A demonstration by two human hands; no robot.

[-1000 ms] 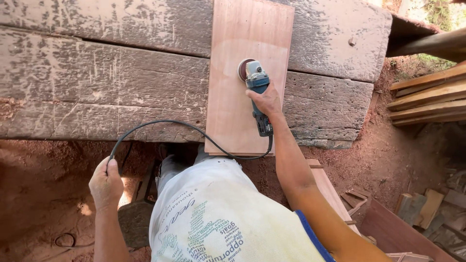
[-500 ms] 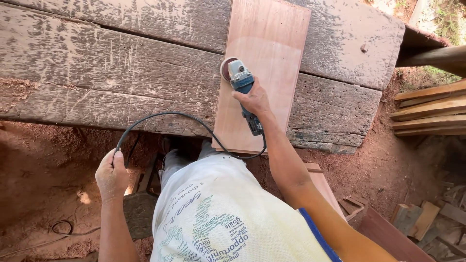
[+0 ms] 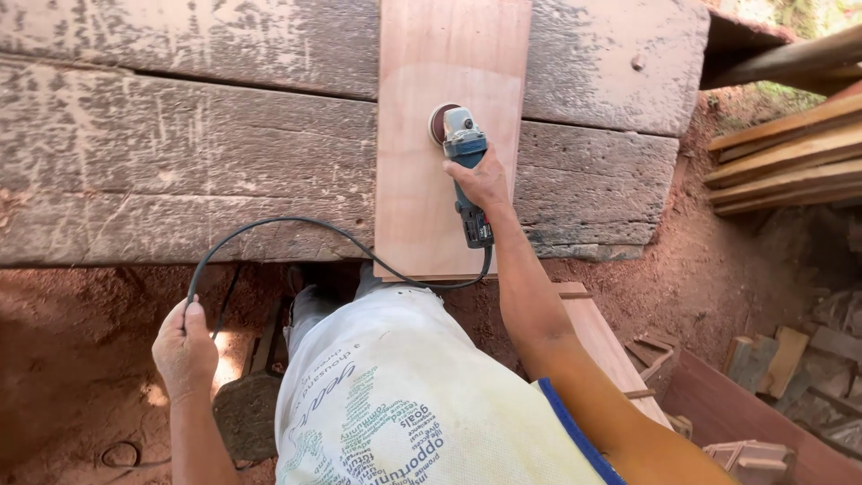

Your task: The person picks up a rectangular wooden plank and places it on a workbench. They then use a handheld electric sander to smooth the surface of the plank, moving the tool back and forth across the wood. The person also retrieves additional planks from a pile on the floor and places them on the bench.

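Grinder (image 3: 465, 171) in blue and grey lies on the reddish board (image 3: 449, 90), gripped around its body by the right hand (image 3: 480, 180), fingers wrapped tight over the handle. Its round sanding disc (image 3: 440, 124) sits at the far end of the tool, pressed flat on the board, a little right of the board's middle. The tail of the grinder points back toward the person, close to the board's near right corner.

From that tail a black cord (image 3: 287, 224) drops over the near edge of the board, then arcs left across the near edge of the bench (image 3: 180, 153) and down to the left hand (image 3: 184, 350). The left hand is closed on the cord, holding it up and away from the bench, well apart from the right hand.

The board lies lengthwise across the bench, its near end sticking out slightly past the bench's near edge. The bench is made of heavy, weathered grey planks, scratched and worn.

Below, the person's pale printed shirt (image 3: 395, 404) fills the lower middle of the view. Red dirt ground (image 3: 72, 359) spreads under the left hand. A stack of planks (image 3: 781, 153) lies past the bench's right end, and wood scraps (image 3: 763, 359) are scattered on the ground at the lower right.
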